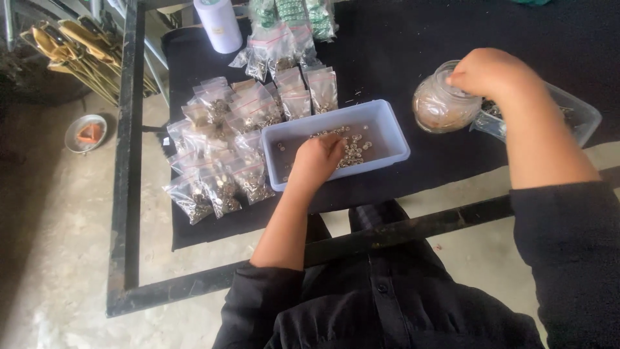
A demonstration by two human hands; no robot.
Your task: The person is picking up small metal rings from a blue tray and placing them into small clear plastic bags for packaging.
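My left hand (318,160) reaches into a pale blue plastic tray (392,132) on a black cloth, fingers curled down onto a scatter of small silvery metal pieces (357,150); what the fingers pinch is hidden. Over at the right, my right hand (492,72) rests at the mouth of a tilted clear glass jar (440,103) with brownish contents, fingers closed on its rim. The jar leans against a clear plastic box (578,115).
Several small clear bags (219,129) filled with metal pieces lie in rows left of the tray. A white cylinder (218,24) and green packets (290,13) stand at the back. A black metal frame (123,194) borders the table; a small bowl (85,132) sits on the floor.
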